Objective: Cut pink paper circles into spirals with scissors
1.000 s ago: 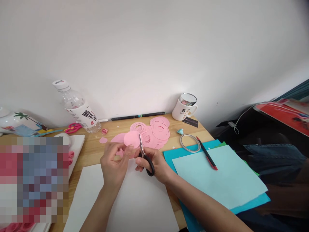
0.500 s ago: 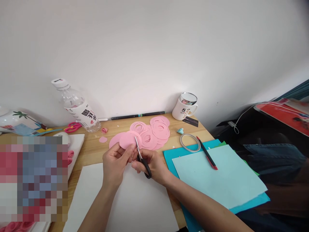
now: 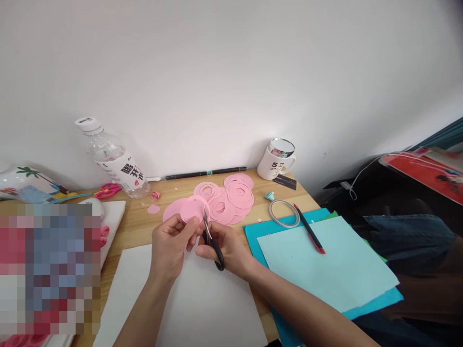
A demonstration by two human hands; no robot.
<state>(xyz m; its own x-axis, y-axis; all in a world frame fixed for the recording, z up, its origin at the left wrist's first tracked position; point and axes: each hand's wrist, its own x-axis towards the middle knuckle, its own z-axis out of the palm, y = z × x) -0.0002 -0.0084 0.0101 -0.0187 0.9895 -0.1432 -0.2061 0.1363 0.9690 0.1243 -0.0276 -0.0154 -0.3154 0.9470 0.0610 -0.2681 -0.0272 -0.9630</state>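
My left hand point(image 3: 169, 246) pinches a pink paper disc point(image 3: 191, 210) by its lower edge and holds it just above the desk. My right hand point(image 3: 227, 248) grips black-handled scissors point(image 3: 211, 239), whose blades point up into the disc's right edge. Behind the hands lies a pile of pink paper rings point(image 3: 231, 196) on the wooden desk point(image 3: 139, 226). A white sheet point(image 3: 202, 299) lies under both wrists.
A tilted plastic bottle point(image 3: 114, 161) and pink scissors point(image 3: 107, 191) sit at the back left. A white mug point(image 3: 278, 160), a black pen point(image 3: 206, 173), a tape ring point(image 3: 284, 213), a red-and-black cutter point(image 3: 309, 228) and light blue paper point(image 3: 325, 265) lie to the right.
The disc has been turned and lowered slightly in my left hand. The scissors have shifted a little to the left along its edge.
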